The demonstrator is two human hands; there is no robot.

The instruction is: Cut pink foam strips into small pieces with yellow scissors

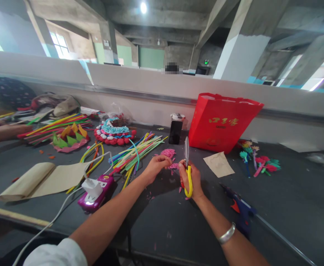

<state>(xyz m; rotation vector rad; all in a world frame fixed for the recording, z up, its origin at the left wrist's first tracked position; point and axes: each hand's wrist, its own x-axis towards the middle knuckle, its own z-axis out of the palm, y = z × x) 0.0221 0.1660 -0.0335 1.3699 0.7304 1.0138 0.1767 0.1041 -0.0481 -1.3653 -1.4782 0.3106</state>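
My right hand (193, 178) is closed around a pair of scissors (188, 181) with yellow handles, their blades pointing up and away from me. To its left, my left hand (158, 167) has its fingers curled and pressed together; whatever is between the fingertips is too small to make out. Small pink pieces (174, 166) lie between the two hands. Just beyond my left fingers is a little heap of pink bits (168, 153). More pink scraps are scattered on the dark table near my wrists.
Behind stand a red bag (222, 123) and a phone (175, 132) before a bottle. Right: brown paper (218, 164), craft flowers (264, 164), a glue gun (242, 210). Left: pipe cleaners (139, 153), a purple power strip (96, 194), a paper roll (42, 181), another person's hand (12, 131).
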